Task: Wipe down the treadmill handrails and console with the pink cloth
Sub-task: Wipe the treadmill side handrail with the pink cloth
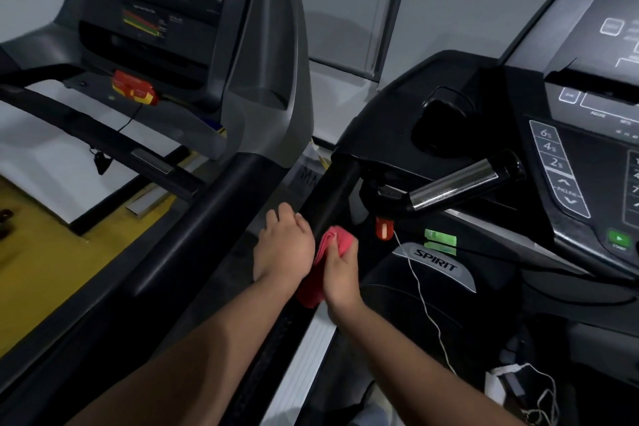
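Treadmill at left point(262, 45): grey upright, with a red safety key point(135, 88) below its button panel.
Left hand point(283, 245): knuckles up, fingers curled, resting on the black handrail point(332, 190); I cannot tell whether it grips the rail or the cloth.
Pink cloth point(333, 240): bunched on the handrail between both hands, touching each.
Right hand point(340, 273): fingers wrapped round the cloth, close beside the left hand.
Chrome grip point(456, 183): tilted, just right of the rail.
Console point(560, 162): far right, with incline keys and a green start button point(617, 239).
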A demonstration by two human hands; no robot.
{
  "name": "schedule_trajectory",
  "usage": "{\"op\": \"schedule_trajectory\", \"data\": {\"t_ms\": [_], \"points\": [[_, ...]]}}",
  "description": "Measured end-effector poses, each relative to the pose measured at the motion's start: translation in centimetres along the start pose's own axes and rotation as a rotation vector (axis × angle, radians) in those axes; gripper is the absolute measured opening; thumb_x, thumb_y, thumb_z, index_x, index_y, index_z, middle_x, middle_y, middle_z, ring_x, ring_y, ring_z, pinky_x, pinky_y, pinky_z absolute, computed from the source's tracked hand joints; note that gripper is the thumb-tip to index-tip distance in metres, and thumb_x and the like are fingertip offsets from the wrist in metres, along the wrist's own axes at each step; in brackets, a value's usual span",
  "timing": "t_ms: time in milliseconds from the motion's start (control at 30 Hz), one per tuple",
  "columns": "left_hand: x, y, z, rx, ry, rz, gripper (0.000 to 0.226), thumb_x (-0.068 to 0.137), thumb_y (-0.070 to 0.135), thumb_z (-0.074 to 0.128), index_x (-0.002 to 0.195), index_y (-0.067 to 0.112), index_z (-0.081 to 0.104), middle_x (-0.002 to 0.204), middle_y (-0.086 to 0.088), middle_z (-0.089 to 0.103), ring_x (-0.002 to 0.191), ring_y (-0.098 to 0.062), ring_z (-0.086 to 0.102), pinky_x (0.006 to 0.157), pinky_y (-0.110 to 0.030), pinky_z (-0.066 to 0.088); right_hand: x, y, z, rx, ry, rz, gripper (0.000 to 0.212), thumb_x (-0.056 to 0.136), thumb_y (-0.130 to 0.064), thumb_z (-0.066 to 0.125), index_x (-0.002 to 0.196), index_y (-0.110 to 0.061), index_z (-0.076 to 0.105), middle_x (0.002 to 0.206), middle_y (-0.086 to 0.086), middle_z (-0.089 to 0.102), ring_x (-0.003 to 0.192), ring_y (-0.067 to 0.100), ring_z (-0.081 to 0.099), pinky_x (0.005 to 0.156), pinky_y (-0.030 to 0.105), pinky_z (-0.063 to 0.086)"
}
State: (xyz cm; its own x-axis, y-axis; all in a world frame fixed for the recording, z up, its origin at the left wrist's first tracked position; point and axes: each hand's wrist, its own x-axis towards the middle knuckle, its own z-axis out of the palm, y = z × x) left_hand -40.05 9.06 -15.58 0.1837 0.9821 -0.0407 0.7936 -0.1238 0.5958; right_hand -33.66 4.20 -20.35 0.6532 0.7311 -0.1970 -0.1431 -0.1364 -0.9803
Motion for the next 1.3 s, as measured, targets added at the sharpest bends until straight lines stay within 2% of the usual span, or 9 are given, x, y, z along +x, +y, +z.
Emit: {"op": "schedule_trajectory", "data": {"t_ms": [133, 300, 500, 733, 900, 1000, 1100, 1167, 1300], "points": [[0.0, -0.1, 0.0, 0.004, 0.005, 0.003, 0.027, 0.101, 0.025, 0.027, 0.112, 0.010, 0.045, 0.116, -0.011, 0.050, 0.100, -0.029, 0.052, 0.070, -0.035, 0.033, 1.9, -0.4, 0.6, 0.424, -0.078, 0.271, 0.024, 0.099, -0.010, 0.034, 0.095, -0.013, 0.058, 0.092, 0.007, 0.063, 0.088, 0.019, 0.060, 0.078, 0.026, 0.050], [0.0, -0.1, 0.3, 0.019, 0.016, -0.007, 0.026, 0.101, 0.026, 0.028, 0.113, 0.011, 0.045, 0.118, -0.010, 0.050, 0.103, -0.031, 0.053, 0.070, -0.035, 0.033, 4.9, -2.0, 1.8, 0.789, -0.141, 0.607, 0.040, 0.098, -0.029, 0.033, 0.088, -0.005, 0.063, 0.070, 0.014, 0.069, 0.079, 0.027, 0.061, 0.070, 0.034, 0.050], [0.2, -0.1, 0.2, 0.013, 0.024, 0.001, 0.023, 0.101, 0.026, 0.029, 0.110, 0.013, 0.046, 0.114, -0.007, 0.051, 0.100, -0.026, 0.053, 0.070, -0.033, 0.035, 6.3, -1.7, 2.7, 0.828, -0.166, 0.634, 0.045, 0.097, -0.041, 0.032, 0.088, -0.010, 0.063, 0.072, 0.013, 0.066, 0.077, 0.025, 0.059, 0.073, 0.032, 0.049], [0.2, 0.0, 0.2, -0.004, 0.005, -0.017, 0.027, 0.101, 0.026, 0.027, 0.114, 0.013, 0.047, 0.117, -0.008, 0.050, 0.102, -0.029, 0.052, 0.077, -0.040, 0.042, 5.2, -2.0, 0.7, 0.538, -0.235, 0.664, 0.047, 0.095, -0.039, 0.031, 0.089, -0.009, 0.067, 0.085, 0.015, 0.068, 0.086, 0.027, 0.060, 0.077, 0.035, 0.049], [0.2, 0.0, 0.0, -0.016, -0.017, -0.022, 0.027, 0.101, 0.026, 0.026, 0.114, 0.013, 0.046, 0.118, -0.009, 0.049, 0.102, -0.029, 0.052, 0.076, -0.040, 0.040, 2.5, -2.9, -0.9, 0.448, -0.209, 0.437, 0.032, 0.094, -0.014, 0.031, 0.073, -0.012, 0.054, 0.071, 0.006, 0.059, 0.073, 0.020, 0.055, 0.069, 0.028, 0.047], [0.2, 0.2, -0.2, -0.045, -0.041, -0.032, 0.028, 0.101, 0.025, 0.027, 0.116, 0.011, 0.046, 0.120, -0.010, 0.048, 0.105, -0.030, 0.051, 0.076, -0.037, 0.036, 1.2, -3.5, -1.7, 0.051, -0.169, 0.140, 0.031, 0.092, -0.005, 0.040, 0.063, -0.007, 0.047, 0.059, -0.001, 0.047, 0.061, 0.013, 0.042, 0.055, 0.022, 0.036], [0.2, 0.3, -0.6, -0.085, -0.071, -0.067, 0.027, 0.100, 0.025, 0.029, 0.115, 0.010, 0.047, 0.122, -0.010, 0.048, 0.108, -0.030, 0.049, 0.077, -0.036, 0.034, 0.5, -4.2, -1.7, -0.331, -0.162, -0.175, 0.012, 0.094, -0.015, 0.051, 0.088, -0.011, 0.060, 0.094, 0.006, 0.049, 0.083, 0.012, 0.047, 0.078, 0.022, 0.038], [0.2, 0.3, -0.7, -0.111, -0.087, -0.087, 0.026, 0.099, 0.025, 0.030, 0.113, 0.010, 0.046, 0.122, -0.009, 0.048, 0.108, -0.029, 0.049, 0.077, -0.036, 0.034, 0.4, -5.1, -1.4, -0.587, -0.201, -0.271, 0.031, 0.096, -0.019, 0.051, 0.125, -0.009, 0.057, 0.123, 0.006, 0.041, 0.110, 0.014, 0.046, 0.094, 0.012, 0.030], [0.1, -0.2, -1.0, -0.177, -0.096, -0.098, 0.023, 0.099, 0.026, 0.029, 0.104, 0.011, 0.046, 0.117, -0.008, 0.049, 0.101, -0.027, 0.051, 0.075, -0.036, 0.036, 1.6, -6.4, 0.6, -0.943, -0.238, -0.438, 0.030, 0.097, -0.018, 0.046, 0.120, -0.006, 0.062, 0.129, 0.009, 0.044, 0.117, 0.027, 0.043, 0.100, 0.030, 0.036]]}}
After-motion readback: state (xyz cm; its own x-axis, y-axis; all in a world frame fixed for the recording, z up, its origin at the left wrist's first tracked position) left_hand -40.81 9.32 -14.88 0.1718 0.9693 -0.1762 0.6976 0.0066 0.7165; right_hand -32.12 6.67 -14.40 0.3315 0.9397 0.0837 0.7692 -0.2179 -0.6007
